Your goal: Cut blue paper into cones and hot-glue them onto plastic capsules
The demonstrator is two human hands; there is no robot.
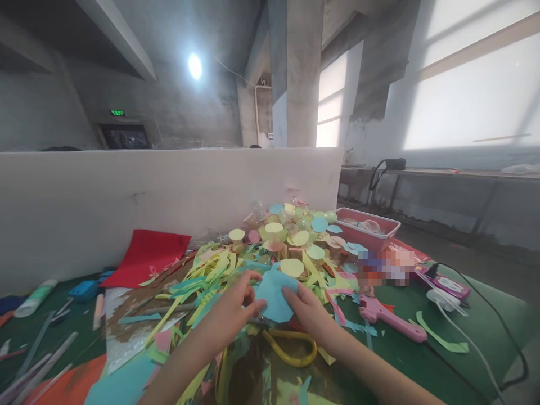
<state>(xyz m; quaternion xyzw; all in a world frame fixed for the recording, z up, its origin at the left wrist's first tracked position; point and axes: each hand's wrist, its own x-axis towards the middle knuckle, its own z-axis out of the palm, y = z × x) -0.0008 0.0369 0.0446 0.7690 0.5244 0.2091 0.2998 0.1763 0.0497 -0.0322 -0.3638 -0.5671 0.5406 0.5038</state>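
Observation:
A piece of light blue paper (274, 295), cut to a roundish shape with a small point at its top, is held up between my two hands. My right hand (307, 309) pinches its right side, the thumb flat on the front. At the left edge, my left hand (240, 298) has curled fingers, with its thumb tip on the paper. Just below lies a yellow looped handle (291, 349), partly hidden by my right hand. Behind the paper stand several cups topped with paper discs, among them a pale yellow disc (292, 268).
Yellow and green paper strips (211, 270) cover the table's middle. A pink glue gun (392, 320) lies at right with its cord. Further back is a pink bin (371, 225). Red sheets (147, 253) lie left, before a white partition (169, 191).

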